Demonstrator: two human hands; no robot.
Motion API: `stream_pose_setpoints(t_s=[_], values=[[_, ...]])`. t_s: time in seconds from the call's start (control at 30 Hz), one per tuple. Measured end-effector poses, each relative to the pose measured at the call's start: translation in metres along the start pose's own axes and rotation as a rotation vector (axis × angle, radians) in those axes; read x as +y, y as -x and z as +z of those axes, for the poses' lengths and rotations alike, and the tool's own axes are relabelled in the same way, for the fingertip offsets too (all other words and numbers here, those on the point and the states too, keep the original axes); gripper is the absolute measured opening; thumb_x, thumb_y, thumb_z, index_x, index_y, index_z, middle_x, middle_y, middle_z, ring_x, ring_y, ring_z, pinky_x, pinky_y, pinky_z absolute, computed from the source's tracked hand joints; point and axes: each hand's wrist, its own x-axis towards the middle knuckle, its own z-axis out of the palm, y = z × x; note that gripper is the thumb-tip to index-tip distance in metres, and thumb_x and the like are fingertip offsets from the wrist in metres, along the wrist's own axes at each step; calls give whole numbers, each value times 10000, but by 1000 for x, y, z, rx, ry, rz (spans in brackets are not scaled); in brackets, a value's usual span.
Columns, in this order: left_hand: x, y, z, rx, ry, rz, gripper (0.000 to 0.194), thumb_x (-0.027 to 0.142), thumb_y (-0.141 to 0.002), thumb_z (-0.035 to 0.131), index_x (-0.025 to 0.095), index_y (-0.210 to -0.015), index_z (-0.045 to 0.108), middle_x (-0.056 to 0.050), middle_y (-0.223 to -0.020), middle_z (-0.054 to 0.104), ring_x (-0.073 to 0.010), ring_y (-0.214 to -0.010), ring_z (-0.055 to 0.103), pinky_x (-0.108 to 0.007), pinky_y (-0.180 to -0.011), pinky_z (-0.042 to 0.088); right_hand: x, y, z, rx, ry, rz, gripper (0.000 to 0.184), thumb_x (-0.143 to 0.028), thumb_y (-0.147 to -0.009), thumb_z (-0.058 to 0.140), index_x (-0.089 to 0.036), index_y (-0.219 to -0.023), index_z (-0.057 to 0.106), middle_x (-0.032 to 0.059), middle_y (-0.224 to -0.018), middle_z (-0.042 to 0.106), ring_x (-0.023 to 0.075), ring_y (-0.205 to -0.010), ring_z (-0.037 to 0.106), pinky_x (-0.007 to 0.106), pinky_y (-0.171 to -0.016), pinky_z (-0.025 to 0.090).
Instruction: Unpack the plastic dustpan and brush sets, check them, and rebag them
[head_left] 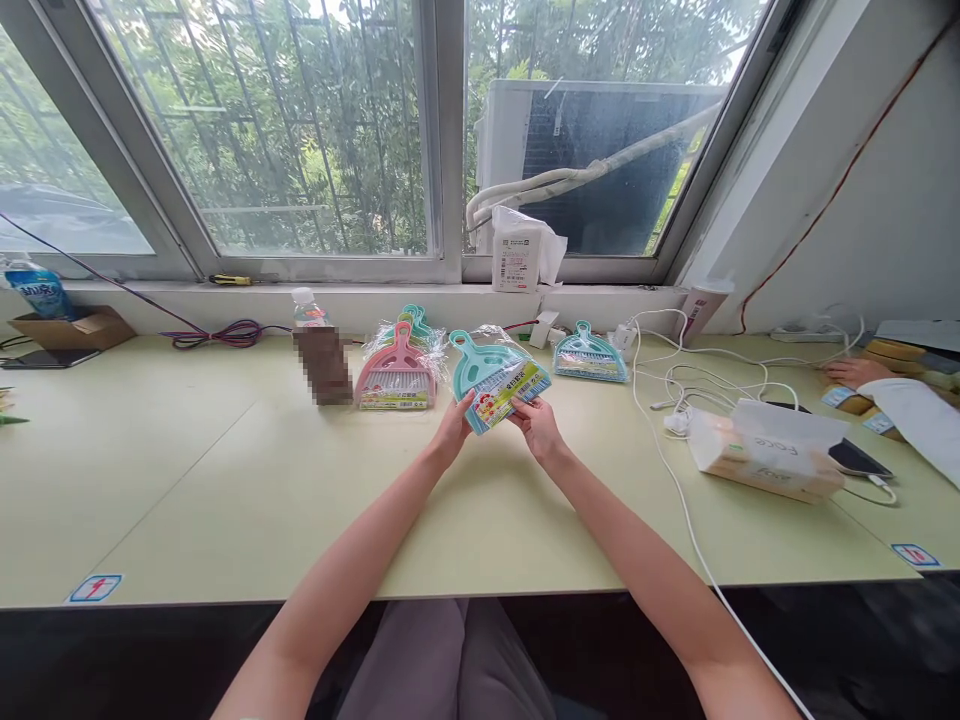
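While the teal dustpan (487,378) is gripped at its lower left edge by the left hand (453,428), its lower right side is held by the right hand (538,426). Both hands are closed around the edges, and the dustpan is kept between them above the front half of the table (262,500), tilted, with its handle pointing up and to the left. It is wrapped in clear plastic, and a brush with a printed yellow label is packed against its front. Whether the table is touched by its lower edge cannot be told.

Just to the left, a pink dustpan (400,362) is set upright in crinkled wrapping, and a green dustpan (416,316) is partly hidden behind it. Farther left, a bottle (309,308) is seen, its lower part covered by a blurred patch. On the other side, near the wall, a smaller-looking blue-green dustpan (590,360) is placed beside a tangle of white cables (701,375). A tissue pack (765,455) is laid nearer the front, with a phone (861,460) partly covered behind it. At the far right, small boxes (847,400) are touched by another person's hand (855,373).
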Motion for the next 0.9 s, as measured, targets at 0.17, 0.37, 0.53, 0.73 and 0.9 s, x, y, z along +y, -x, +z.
stream_pose_setpoints(t_s=[0.17, 0.37, 0.53, 0.73, 0.9], values=[[-4, -1, -3, -57, -53, 124, 686, 396, -711, 733, 229, -1313, 452, -87, -1270, 596, -277, -1179, 552, -441, -1023, 421, 3, 3, 2, 5, -25, -12, 209, -188, -668, 718, -169, -860, 636, 44, -939, 716, 181, -880, 679, 329, -851, 568], [-15, -11, -11, 52, -118, 210, 679, 302, -678, 732, 230, -1296, 460, -75, -1243, 602, -286, -1222, 511, -453, -1046, 389, -3, 3, 1, -70, -28, 40, 219, -177, -663, 694, -189, -870, 623, 22, -961, 714, 165, -895, 675, 308, -846, 564], [-15, -9, -4, 110, -122, 261, 610, 297, -686, 725, 225, -1244, 490, -71, -1205, 613, -285, -1183, 530, -440, -1020, 411, -11, -7, -8, 4, -11, 41, 233, -293, -712, 705, -205, -907, 612, 17, -948, 710, 154, -846, 680, 298, -834, 566], [-14, 1, 9, 52, -196, 332, 507, 295, -701, 715, 204, -1165, 533, -67, -1167, 620, -268, -1149, 535, -410, -1014, 399, -11, -16, -17, 159, 22, 60, 256, -384, -729, 699, -197, -880, 612, 24, -843, 704, 167, -761, 681, 291, -710, 586], [-16, -4, 3, 80, -208, 330, 520, 277, -709, 696, 193, -1186, 507, -73, -1161, 615, -260, -1130, 543, -408, -1010, 402, -12, -14, -15, 140, -14, 72, 189, -266, -707, 709, -189, -856, 621, 10, -836, 709, 149, -733, 674, 273, -704, 587]])
